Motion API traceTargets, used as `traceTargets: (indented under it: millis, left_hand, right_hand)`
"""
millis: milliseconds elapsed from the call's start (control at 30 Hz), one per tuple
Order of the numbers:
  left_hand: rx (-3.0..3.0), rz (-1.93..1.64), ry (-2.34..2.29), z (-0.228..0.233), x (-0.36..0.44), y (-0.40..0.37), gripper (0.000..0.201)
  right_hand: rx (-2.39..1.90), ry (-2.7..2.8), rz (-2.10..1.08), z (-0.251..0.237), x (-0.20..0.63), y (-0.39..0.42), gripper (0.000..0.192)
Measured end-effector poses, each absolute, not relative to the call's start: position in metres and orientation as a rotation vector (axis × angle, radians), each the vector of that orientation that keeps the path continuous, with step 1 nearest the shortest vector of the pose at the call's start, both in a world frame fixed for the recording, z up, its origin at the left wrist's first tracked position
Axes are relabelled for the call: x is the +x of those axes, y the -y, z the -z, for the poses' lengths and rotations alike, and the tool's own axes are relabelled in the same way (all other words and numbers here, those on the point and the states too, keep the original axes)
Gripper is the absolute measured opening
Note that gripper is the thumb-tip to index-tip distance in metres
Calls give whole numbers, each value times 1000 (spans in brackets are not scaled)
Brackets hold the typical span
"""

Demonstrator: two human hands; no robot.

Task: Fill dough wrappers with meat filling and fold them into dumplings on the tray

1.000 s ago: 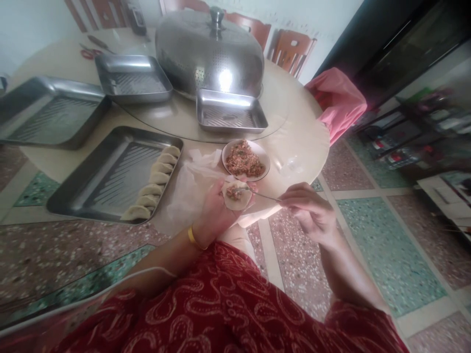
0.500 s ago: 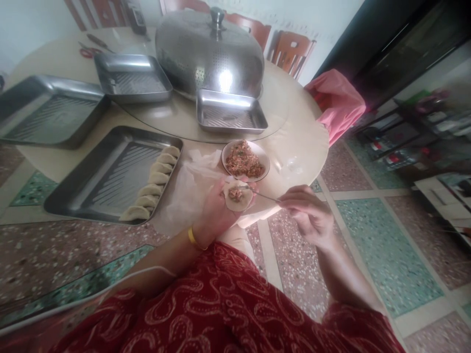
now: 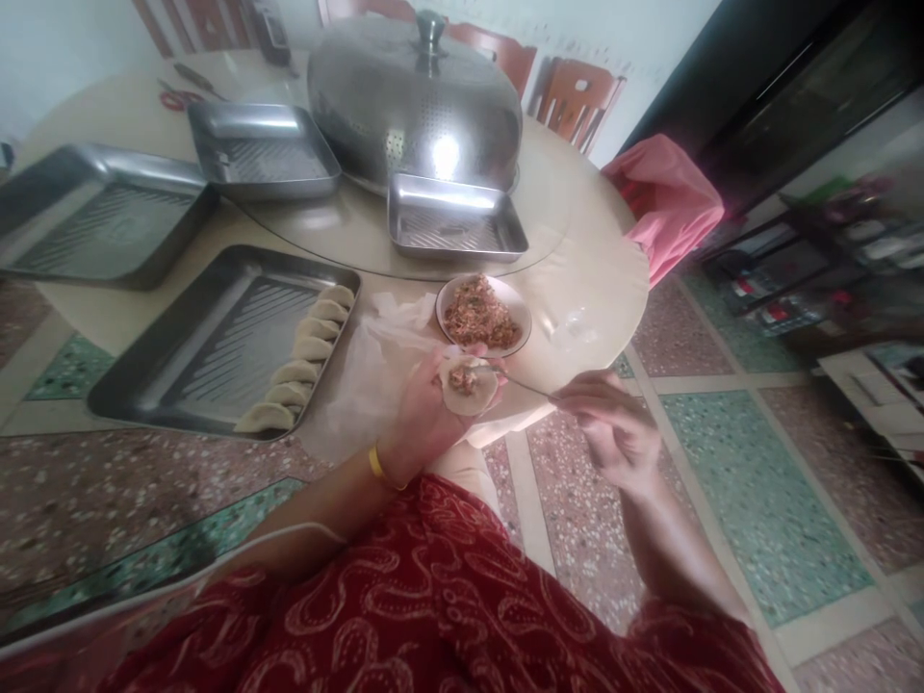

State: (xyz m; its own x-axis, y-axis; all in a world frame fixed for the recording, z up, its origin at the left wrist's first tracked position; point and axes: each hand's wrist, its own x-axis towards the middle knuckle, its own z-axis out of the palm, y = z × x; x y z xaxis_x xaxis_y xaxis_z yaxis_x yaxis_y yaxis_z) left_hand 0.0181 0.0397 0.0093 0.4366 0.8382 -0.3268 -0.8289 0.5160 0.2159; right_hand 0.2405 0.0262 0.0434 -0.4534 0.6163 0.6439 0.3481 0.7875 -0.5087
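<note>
I have the left hand (image 3: 425,409) half-curled, cradling a round, pale dough wrapper (image 3: 473,402) with pinkish filling (image 3: 462,379), right before the round white bowl (image 3: 518,300)! My right hand (image 3: 612,423) pinches a thin metal utensil (image 3: 530,388), fingers closed, tip at the filling. Pale crescent dumplings (image 3: 312,348) line a grey rectangular metal tray (image 3: 217,337), left!

We can read no words, brands or numbers; the dark bottle (image 3: 271,35), left of the domed steel lid (image 3: 404,87), is too blurred for us to decipher.
</note>
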Motion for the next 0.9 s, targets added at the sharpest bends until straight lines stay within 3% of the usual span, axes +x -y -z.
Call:
traceTargets:
  millis: [433, 633, 900]
  left_hand:
    - [5, -963, -559, -19, 14, -39, 51]
    - [1, -953, -559, -17, 13, -39, 44]
    - [-3, -927, -520, -15, 13, -38, 49]
  right_hand:
    - [-483, 2353, -93, -52, 233, -26, 33]
    - [-480, 2415, -86, -51, 240, -23, 37]
    - [-481, 2414, -81, -49, 235, -27, 40]
